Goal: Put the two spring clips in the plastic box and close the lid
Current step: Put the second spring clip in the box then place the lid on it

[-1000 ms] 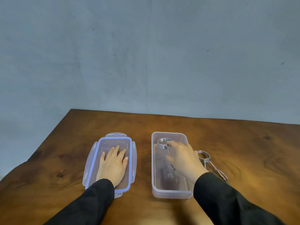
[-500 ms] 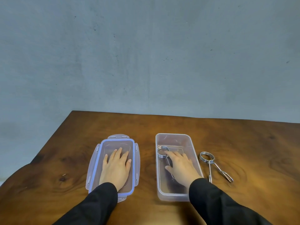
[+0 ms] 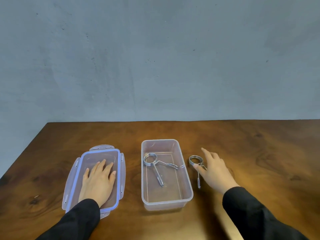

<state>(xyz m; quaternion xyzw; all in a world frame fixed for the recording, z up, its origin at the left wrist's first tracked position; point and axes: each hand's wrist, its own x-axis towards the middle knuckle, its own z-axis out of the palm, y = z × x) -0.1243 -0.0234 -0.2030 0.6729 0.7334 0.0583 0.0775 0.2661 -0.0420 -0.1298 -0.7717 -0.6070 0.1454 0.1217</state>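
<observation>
Lying flat across the brown wooden desk (image 3: 225,135) are two pieces of one container, side by side and apart: a clear rectangular plastic lid with a blue seal rim and four hinged latch tabs (image 3: 119,170) toward the desk's left edge, and a clear rectangular plastic box (image 3: 188,189) near the middle of the near edge, open at the top. The left hand (image 3: 97,181) rests palm down on the inside face of the lid, fingers spread and flat, gripping nothing. A black sleeve (image 3: 78,220) covers that forearm down to the wrist.

Inside the box lies one silver wire spring clip with a coiled ring and two long handles (image 3: 154,163); its coil sits toward the box's far left corner, one handle running toward the near wall, the other toward the right wall. It rests on the box floor, touched by no hand.

A second silver wire spring clip of the same shape (image 3: 196,160) lies on the desk just beside the box's right wall, outside it, coil toward the far edge. One handle points toward the near edge; the other is hidden behind the hand. The right hand (image 3: 214,170) is over this clip with fingers loosely apart, the thumb tip at the clip just below its coil; whether it presses the wire cannot be told. The grey wall (image 3: 155,58) rises behind the desk's far edge.
</observation>
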